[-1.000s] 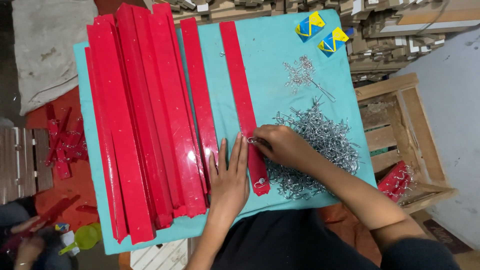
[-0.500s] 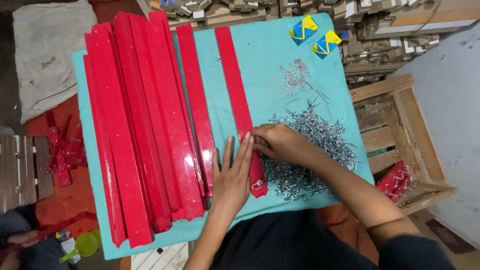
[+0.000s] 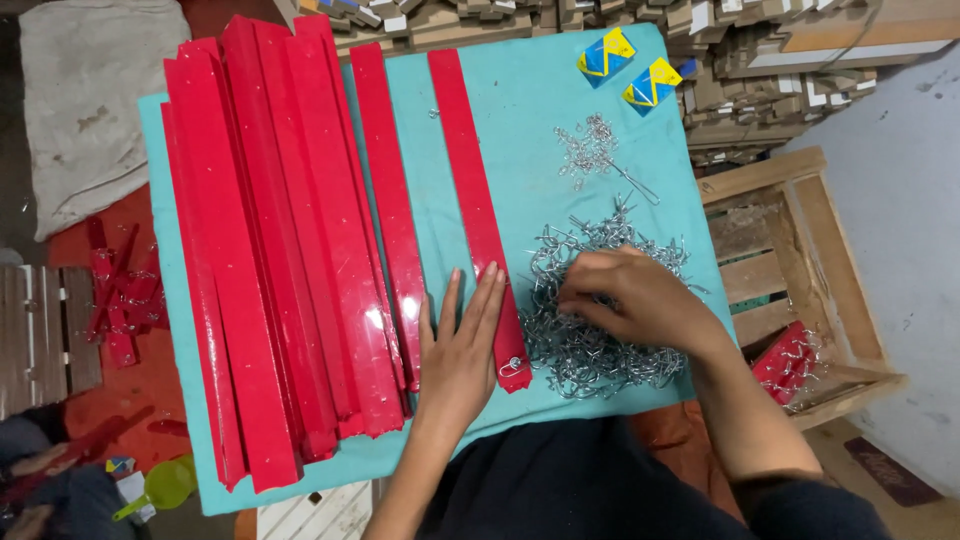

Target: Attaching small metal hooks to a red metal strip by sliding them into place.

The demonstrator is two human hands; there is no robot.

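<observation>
Looking down, we are seeing two small yellow-and-blue packets (image 3: 605, 56) (image 3: 652, 84) lying at the upper right corner of the turquoise tabletop (image 3: 535, 110), square and tilted; their print is too small to make out. Above them, stacks of cardboard boxes (image 3: 740, 60) are running along the top edge, cut off by the frame.

We are pressing our left hand (image 3: 458, 350) flat, fingers spread, across the lower end of a red strip (image 3: 478, 215) in the middle of the frame; a metal hook (image 3: 513, 367) is sitting at the strip's pointed tip. Our right hand (image 3: 630, 295) is resting on the pile of wire hooks (image 3: 590, 330) just right of that strip, fingers curled into it; whether it is pinching a hook we cannot tell. A smaller cluster of hooks (image 3: 590, 150) is lying further up.

A heap of red strips (image 3: 270, 250) is filling the left half. At the right, a wooden crate (image 3: 790, 270) is holding red pieces with hooks (image 3: 785, 362), partly hidden.
</observation>
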